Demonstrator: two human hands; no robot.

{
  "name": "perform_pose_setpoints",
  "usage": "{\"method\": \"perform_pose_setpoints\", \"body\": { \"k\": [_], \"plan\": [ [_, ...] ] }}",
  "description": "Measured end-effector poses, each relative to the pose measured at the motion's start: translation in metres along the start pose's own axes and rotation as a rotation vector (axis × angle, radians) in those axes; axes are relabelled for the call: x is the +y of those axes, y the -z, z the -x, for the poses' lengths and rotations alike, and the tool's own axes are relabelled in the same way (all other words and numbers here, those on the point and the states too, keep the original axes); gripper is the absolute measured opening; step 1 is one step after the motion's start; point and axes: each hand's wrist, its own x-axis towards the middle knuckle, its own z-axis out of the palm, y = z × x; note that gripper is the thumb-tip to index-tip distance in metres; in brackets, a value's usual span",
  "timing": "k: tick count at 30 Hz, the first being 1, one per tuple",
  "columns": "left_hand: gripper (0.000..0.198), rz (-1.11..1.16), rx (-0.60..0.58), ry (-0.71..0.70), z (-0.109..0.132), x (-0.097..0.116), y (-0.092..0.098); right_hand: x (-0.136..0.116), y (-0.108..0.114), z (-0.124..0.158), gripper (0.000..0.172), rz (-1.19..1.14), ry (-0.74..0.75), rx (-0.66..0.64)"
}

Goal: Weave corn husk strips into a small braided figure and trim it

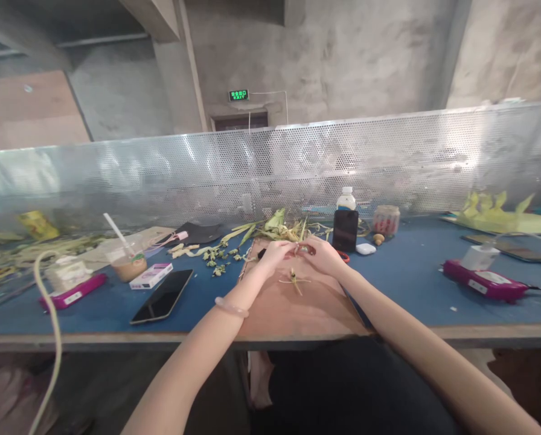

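Both hands meet over the far end of a brown board (297, 308) on the blue table (406, 272). My left hand (275, 252) and my right hand (320, 254) have their fingers curled together, pinching a small strip of dried leaf between them; it is too small to make out clearly. A small knotted leaf piece (293, 279) lies on the board just below the hands. A heap of green and yellow leaf strips (270, 229) lies behind the hands. A pale bracelet sits on my left wrist.
A black phone (162, 296) lies left of the board, beside a small white box (151, 275) and a cup with a straw (128, 260). An upright phone (345, 229), a bottle (345, 199) and a can (386, 220) stand behind. Magenta devices (485, 281) sit on both sides. A perforated metal screen (270, 169) backs the table.
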Motion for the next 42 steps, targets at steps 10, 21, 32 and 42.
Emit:
{"method": "perform_pose_setpoints", "body": {
  "k": [10,21,32,42],
  "plan": [
    [0.022,-0.006,0.011,-0.003,0.004,0.003,-0.004,-0.005,0.001,0.003,0.019,0.138,-0.02,0.02],
    [0.026,-0.118,0.066,-0.069,-0.002,-0.005,-0.002,-0.014,-0.001,0.004,0.016,0.276,-0.01,-0.017],
    [0.025,-0.183,0.087,-0.132,-0.001,-0.004,-0.003,-0.019,0.0,0.006,0.019,0.352,0.057,-0.069],
    [0.029,-0.196,0.128,-0.133,-0.006,-0.011,0.003,-0.006,0.006,0.003,0.032,0.54,-0.199,-0.062]
  ]
}}
